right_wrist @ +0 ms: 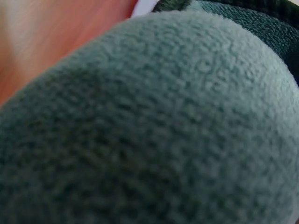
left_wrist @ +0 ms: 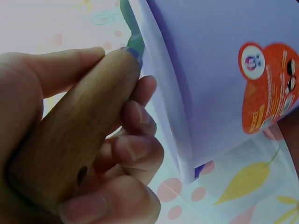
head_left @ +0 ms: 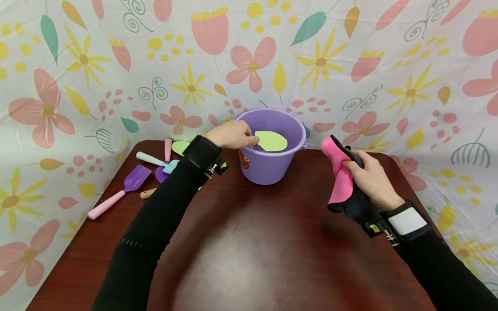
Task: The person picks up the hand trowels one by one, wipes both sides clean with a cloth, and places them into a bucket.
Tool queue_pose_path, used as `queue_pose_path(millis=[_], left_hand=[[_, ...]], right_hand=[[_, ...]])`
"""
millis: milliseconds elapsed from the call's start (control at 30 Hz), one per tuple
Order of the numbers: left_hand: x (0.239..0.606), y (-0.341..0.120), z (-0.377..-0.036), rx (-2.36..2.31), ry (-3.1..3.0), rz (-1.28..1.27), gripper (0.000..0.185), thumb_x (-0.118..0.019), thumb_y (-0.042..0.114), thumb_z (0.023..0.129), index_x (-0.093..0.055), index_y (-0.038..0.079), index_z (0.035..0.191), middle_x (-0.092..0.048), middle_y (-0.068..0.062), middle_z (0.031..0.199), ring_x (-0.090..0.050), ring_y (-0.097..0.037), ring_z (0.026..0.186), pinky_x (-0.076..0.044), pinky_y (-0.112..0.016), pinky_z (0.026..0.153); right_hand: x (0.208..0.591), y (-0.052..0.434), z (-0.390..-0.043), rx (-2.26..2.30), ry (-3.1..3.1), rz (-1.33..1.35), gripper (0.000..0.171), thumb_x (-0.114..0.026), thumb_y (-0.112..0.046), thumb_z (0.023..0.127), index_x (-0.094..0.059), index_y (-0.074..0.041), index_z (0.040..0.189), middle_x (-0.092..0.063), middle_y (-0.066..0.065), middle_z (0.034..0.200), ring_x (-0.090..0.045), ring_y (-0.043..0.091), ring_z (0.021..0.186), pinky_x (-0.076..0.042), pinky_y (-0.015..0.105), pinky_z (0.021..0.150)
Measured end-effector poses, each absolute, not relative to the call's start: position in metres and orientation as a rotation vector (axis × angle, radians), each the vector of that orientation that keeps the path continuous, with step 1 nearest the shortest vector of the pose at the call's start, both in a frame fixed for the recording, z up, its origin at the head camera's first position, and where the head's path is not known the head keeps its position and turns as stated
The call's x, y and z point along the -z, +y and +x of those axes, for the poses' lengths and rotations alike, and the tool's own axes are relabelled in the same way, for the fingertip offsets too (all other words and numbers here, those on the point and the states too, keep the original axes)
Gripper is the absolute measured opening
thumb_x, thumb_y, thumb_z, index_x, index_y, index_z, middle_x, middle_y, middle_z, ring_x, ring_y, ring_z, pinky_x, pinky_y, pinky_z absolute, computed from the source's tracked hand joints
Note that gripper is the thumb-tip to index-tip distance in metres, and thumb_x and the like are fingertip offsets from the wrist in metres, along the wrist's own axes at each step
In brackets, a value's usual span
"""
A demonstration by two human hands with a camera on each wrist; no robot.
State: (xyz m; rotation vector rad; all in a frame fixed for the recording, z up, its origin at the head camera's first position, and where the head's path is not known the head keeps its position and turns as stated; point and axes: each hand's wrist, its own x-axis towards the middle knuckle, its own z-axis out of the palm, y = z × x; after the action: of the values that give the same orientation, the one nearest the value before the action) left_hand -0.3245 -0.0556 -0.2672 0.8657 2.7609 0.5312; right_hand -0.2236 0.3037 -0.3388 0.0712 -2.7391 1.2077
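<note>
My left hand grips the wooden handle of a small trowel at the rim of a purple bucket. The trowel's light green blade lies over the bucket's mouth, inside the rim in the head view. My right hand holds a folded pink and black cloth item above the right side of the table. In the right wrist view a dark, fuzzy fabric fills most of the picture and hides the fingers.
Several toy-like tools lie at the table's left: a purple shovel with a pink handle, a light blue one with a white handle, and a light green blade. A flowered curtain stands behind the brown table.
</note>
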Motion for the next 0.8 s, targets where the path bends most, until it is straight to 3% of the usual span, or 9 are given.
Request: queue_pose_path(millis=[100, 167, 300, 400, 600, 800], left_hand=[[0.265, -0.045, -0.333, -0.421, 2.782, 0.844, 0.046, -0.055, 0.033, 0.096, -0.044, 0.015, 0.055, -0.034, 0.004, 0.054, -0.033, -0.012, 0.052, -0.029, -0.027, 0.056], [0.264, -0.037, -0.337, -0.337, 2.799, 0.831, 0.04, -0.056, 0.031, 0.095, -0.052, 0.015, 0.058, -0.042, 0.004, 0.058, -0.041, -0.013, 0.058, -0.034, -0.028, 0.059], [0.266, -0.021, -0.343, -0.169, 2.851, 0.785, 0.023, -0.06, 0.03, 0.092, -0.064, 0.011, 0.081, -0.059, -0.003, 0.085, -0.055, -0.02, 0.082, -0.045, -0.034, 0.074], [0.269, -0.01, -0.342, -0.048, 2.897, 0.749, 0.022, -0.062, 0.03, 0.092, -0.065, 0.008, 0.094, -0.063, -0.007, 0.102, -0.058, -0.025, 0.096, -0.046, -0.041, 0.084], [0.276, 0.005, -0.338, 0.167, 2.961, 0.751, 0.024, -0.063, 0.026, 0.092, -0.069, 0.009, 0.108, -0.066, -0.009, 0.115, -0.061, -0.028, 0.106, -0.048, -0.042, 0.088], [0.281, 0.012, -0.341, 0.186, 2.935, 0.752, 0.027, -0.065, 0.023, 0.093, -0.068, 0.009, 0.115, -0.064, -0.01, 0.12, -0.059, -0.028, 0.112, -0.048, -0.042, 0.09]], right_hand=[[0.346, 0.306, -0.227, -1.101, -2.816, 0.063, 0.042, -0.049, -0.039, 0.102, -0.053, -0.006, 0.128, -0.058, 0.017, 0.097, -0.056, 0.022, 0.072, -0.041, 0.03, 0.063], [0.351, 0.307, -0.23, -1.048, -2.856, 0.047, 0.045, -0.048, -0.04, 0.101, -0.052, -0.005, 0.129, -0.058, 0.019, 0.103, -0.055, 0.027, 0.08, -0.04, 0.035, 0.067], [0.361, 0.307, -0.234, -0.963, -2.907, 0.031, 0.045, -0.048, -0.038, 0.101, -0.052, -0.004, 0.13, -0.056, 0.024, 0.115, -0.052, 0.037, 0.094, -0.038, 0.046, 0.076], [0.37, 0.309, -0.237, -0.907, -2.928, 0.047, 0.043, -0.048, -0.033, 0.101, -0.051, -0.001, 0.13, -0.056, 0.028, 0.119, -0.052, 0.041, 0.099, -0.04, 0.051, 0.08], [0.384, 0.309, -0.241, -0.833, -2.969, 0.079, 0.041, -0.051, -0.024, 0.098, -0.05, 0.002, 0.13, -0.057, 0.029, 0.115, -0.054, 0.04, 0.092, -0.041, 0.048, 0.074], [0.393, 0.305, -0.244, -0.758, -3.01, 0.03, 0.041, -0.056, -0.024, 0.096, -0.05, -0.001, 0.13, -0.058, 0.027, 0.113, -0.053, 0.04, 0.092, -0.042, 0.051, 0.069]])
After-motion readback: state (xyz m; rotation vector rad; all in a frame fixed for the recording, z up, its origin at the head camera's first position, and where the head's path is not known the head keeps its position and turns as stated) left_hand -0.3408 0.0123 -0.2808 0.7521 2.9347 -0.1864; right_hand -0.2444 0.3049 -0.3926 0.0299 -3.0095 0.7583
